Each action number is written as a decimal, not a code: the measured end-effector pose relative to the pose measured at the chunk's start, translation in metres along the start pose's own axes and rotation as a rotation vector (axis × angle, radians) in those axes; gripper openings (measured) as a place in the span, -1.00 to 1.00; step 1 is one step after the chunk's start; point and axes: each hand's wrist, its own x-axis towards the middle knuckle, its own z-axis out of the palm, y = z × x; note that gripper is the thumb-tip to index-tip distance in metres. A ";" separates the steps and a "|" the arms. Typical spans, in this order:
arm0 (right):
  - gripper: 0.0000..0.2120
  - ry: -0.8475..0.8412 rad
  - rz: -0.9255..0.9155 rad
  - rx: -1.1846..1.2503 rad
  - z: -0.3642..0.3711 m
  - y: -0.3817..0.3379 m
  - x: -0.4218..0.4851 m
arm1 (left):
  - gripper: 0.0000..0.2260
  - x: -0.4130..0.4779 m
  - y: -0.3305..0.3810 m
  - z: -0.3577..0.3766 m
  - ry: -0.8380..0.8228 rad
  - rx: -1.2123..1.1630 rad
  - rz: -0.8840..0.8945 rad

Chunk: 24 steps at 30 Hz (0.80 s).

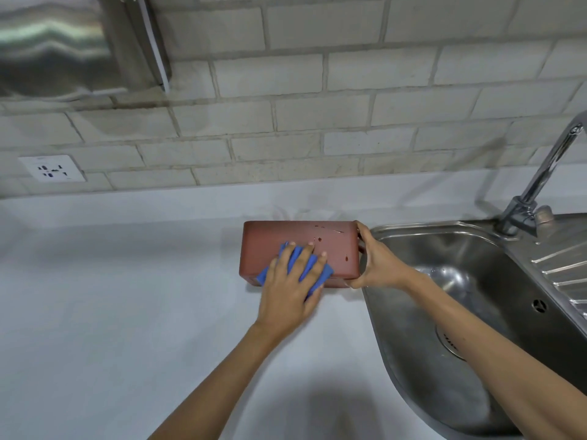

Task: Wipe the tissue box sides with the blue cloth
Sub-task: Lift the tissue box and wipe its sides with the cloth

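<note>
A reddish-brown tissue box lies on the white counter, just left of the sink, with dark red spots on its upward face. My left hand presses a blue cloth flat against the box's near left part, fingers spread over the cloth. My right hand grips the box's right end, thumb at the near corner and fingers over the far corner. The cloth is mostly hidden under my left hand.
A steel sink with a drain sits right of the box, its tap at the back right. A brick-tile wall runs behind, with a white socket at the left and a steel dispenser above it.
</note>
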 end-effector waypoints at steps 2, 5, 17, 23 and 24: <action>0.00 -0.012 0.013 0.001 -0.001 0.000 0.001 | -0.58 -0.011 -0.025 0.001 -0.009 0.091 0.144; -0.02 -0.024 0.032 0.020 0.000 -0.001 0.001 | -0.41 -0.022 -0.053 0.001 0.016 0.137 0.140; -0.02 -0.040 0.032 0.060 0.001 0.000 0.001 | -0.61 -0.010 -0.032 0.012 0.178 -0.007 0.194; -0.05 -0.019 0.012 0.069 0.005 0.003 -0.001 | -0.59 0.014 -0.048 -0.013 0.162 -0.356 -0.403; -0.05 -0.019 0.005 0.070 0.006 0.003 -0.002 | -0.61 0.028 -0.042 -0.014 0.148 -0.418 -0.471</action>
